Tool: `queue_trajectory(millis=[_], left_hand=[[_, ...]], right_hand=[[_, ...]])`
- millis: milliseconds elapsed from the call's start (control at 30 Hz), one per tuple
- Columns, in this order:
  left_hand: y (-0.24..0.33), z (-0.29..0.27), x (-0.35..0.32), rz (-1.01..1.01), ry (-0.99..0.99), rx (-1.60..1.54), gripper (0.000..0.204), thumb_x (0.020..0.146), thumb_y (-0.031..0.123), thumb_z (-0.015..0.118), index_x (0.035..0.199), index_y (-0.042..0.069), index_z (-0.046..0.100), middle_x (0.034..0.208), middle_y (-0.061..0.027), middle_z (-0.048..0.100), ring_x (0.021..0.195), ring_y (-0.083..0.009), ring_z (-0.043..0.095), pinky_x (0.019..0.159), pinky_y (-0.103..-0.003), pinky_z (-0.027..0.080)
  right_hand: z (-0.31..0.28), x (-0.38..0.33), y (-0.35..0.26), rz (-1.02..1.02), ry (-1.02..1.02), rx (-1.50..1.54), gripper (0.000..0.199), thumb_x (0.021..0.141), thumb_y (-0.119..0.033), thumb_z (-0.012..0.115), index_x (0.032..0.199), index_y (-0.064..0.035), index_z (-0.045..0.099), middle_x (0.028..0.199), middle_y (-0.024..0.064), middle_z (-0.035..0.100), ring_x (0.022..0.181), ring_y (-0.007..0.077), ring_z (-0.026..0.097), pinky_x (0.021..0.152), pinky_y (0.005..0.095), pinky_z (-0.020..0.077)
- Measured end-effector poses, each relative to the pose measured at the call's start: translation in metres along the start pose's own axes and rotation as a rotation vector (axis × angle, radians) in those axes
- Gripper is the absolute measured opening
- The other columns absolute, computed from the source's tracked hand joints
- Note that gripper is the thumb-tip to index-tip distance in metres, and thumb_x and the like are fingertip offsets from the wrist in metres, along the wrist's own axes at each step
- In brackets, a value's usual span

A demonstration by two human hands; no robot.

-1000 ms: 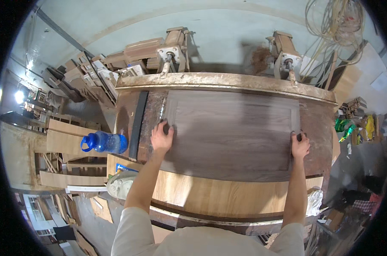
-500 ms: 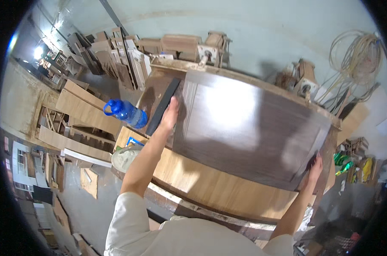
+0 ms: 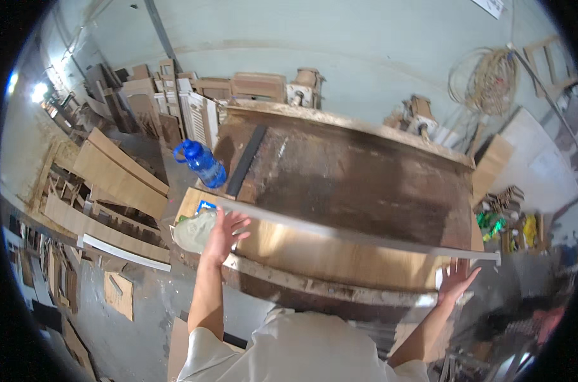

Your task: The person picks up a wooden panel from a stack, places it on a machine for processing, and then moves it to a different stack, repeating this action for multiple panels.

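The brown-grey wooden panel (image 3: 340, 230) is seen nearly edge-on as a long thin strip, slightly blurred, above the front part of the bench. My left hand (image 3: 220, 239) is by its left end, fingers spread. Near the right end, my right hand (image 3: 456, 280) is also open, fingers stretched up toward the panel's lower side. Whether the palms press on the panel's face cannot be made out. Under it lies a light wood board (image 3: 340, 254) along the bench's near edge. A dark bar (image 3: 246, 162) rests on the bench's left side.
The stained brown workbench (image 3: 365, 184) has a raised back rim. At its left stand a blue water bottle (image 3: 203, 164) and a pale cap-like cloth item (image 3: 195, 232). Boards (image 3: 120, 169) are stacked on the left. A coiled hose (image 3: 493, 79) hangs on the wall.
The panel, lying flat on the bench before, is now turned up edge-on and nearer me, baring the bench top. Both hands have moved toward me, and the left has left the dark bar's side.
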State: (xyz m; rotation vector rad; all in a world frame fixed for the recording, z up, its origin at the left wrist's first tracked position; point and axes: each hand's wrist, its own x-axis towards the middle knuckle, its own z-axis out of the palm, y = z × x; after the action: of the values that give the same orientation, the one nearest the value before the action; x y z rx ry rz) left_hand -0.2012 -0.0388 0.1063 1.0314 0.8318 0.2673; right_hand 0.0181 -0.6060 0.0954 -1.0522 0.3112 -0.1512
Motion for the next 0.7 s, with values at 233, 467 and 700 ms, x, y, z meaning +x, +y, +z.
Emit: queue_trajectory(millis=[233, 467, 700], left_hand=[[-0.059, -0.08, -0.08, -0.213, -0.205, 0.375, 0.061, 0.099, 0.038, 0.05, 0.15, 0.007, 0.037, 0.142, -0.0126, 0.05, 0.126, -0.0209, 0.05, 0.102, -0.034, 0.044], [-0.138, -0.114, -0.112, -0.248, -0.321, 0.137, 0.066, 0.095, 0.015, 0.062, 0.153, 0.01, 0.032, 0.136, -0.0101, 0.055, 0.12, -0.0186, 0.054, 0.1, -0.027, 0.043], [-0.157, -0.141, -0.111, -0.316, -0.146, 0.59, 0.042, 0.096, 0.036, 0.063, 0.127, 0.008, 0.058, 0.111, -0.0041, 0.064, 0.094, -0.0196, 0.063, 0.077, -0.037, 0.055]], right_hand=[[-0.05, -0.134, 0.01, -0.068, 0.266, 0.379, 0.087, 0.094, -0.069, 0.034, 0.152, -0.0047, 0.026, 0.156, 0.0167, 0.029, 0.145, 0.0361, 0.023, 0.119, 0.0519, 0.0182], [-0.162, -0.172, 0.068, 0.281, 0.361, 0.33, 0.061, 0.097, -0.047, 0.049, 0.143, -0.0063, 0.044, 0.144, 0.0102, 0.048, 0.132, 0.0292, 0.044, 0.11, 0.045, 0.0349], [-0.206, -0.179, 0.099, 0.216, 0.335, 0.218, 0.056, 0.1, -0.043, 0.047, 0.141, -0.0045, 0.046, 0.145, 0.0109, 0.049, 0.134, 0.0273, 0.043, 0.111, 0.0433, 0.0356]])
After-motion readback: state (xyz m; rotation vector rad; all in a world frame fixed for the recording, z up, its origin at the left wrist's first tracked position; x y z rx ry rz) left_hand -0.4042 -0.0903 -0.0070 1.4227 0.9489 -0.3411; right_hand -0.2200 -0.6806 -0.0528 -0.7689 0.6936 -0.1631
